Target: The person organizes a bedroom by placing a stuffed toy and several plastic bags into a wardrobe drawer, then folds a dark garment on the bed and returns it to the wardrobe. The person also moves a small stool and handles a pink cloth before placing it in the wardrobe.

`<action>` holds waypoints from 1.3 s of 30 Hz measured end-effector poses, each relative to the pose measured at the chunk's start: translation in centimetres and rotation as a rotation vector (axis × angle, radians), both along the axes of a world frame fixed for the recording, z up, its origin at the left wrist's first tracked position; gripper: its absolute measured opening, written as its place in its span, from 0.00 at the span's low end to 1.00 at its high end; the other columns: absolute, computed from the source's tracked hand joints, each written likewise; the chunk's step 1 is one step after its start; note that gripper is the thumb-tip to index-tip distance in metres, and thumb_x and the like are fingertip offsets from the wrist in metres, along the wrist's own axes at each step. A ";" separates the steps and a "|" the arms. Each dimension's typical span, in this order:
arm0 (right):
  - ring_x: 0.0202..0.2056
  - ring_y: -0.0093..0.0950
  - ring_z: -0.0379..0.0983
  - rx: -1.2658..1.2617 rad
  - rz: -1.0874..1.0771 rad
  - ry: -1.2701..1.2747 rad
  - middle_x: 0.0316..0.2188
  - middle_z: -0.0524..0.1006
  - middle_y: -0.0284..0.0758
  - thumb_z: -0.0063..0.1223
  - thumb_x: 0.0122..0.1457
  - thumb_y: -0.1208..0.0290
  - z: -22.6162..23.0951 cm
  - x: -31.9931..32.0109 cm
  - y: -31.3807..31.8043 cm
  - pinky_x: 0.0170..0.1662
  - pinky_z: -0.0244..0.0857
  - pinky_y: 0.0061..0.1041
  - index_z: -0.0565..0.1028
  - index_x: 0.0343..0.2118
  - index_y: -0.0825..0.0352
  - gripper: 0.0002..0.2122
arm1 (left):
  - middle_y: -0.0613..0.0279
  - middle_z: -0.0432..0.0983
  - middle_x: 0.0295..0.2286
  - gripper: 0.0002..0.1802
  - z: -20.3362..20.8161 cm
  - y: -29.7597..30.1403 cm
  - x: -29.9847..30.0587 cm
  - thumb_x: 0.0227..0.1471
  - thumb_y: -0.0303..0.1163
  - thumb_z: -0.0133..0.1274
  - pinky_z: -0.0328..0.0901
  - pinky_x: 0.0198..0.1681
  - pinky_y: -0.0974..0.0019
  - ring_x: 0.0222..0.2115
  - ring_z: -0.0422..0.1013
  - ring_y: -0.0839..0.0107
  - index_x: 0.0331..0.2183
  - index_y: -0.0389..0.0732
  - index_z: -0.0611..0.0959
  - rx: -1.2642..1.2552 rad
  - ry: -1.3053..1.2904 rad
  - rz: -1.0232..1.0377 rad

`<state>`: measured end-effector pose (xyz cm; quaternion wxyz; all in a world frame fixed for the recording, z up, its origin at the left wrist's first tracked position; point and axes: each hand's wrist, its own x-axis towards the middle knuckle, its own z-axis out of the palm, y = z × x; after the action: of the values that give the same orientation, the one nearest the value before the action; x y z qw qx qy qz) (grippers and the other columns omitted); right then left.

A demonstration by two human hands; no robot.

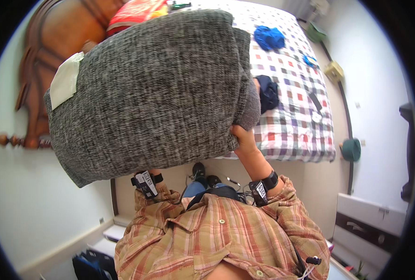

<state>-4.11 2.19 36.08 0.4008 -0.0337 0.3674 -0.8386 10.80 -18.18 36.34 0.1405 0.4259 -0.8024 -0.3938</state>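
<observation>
A large, dark grey woven cushion (156, 88) is held up in front of me and fills much of the view. A white cloth label (66, 81) hangs at its left edge. My right hand (244, 140) is closed on the cushion's lower right corner, where folded layers and a smoother grey piece (250, 109) show. My left forearm runs up beneath the cushion's lower edge, and that hand's fingers are hidden behind it. Black straps with small devices are on both wrists.
Behind the cushion is a bed with a checked sheet (293, 126). On it lie a blue cloth (269, 38), a dark navy cloth (268, 94) and a red package (135, 16). A carved wooden headboard (62, 37) stands at left. A green stool (351, 150) is by the right wall.
</observation>
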 end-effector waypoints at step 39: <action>0.42 0.28 0.67 0.616 -0.948 -0.231 0.43 0.70 0.31 0.60 0.43 0.79 -42.7 -21.0 24.4 0.41 0.65 0.31 0.66 0.48 0.61 0.26 | 0.54 0.69 0.43 0.21 -35.7 14.1 -19.5 0.52 0.28 0.41 0.66 0.43 0.57 0.41 0.70 0.60 0.50 0.41 0.67 1.285 -0.363 0.328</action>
<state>-25.16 26.61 -6.61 0.0100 0.3446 0.5235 -0.7791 -8.75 -4.06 0.67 -0.2190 0.6000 -0.3457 -0.6874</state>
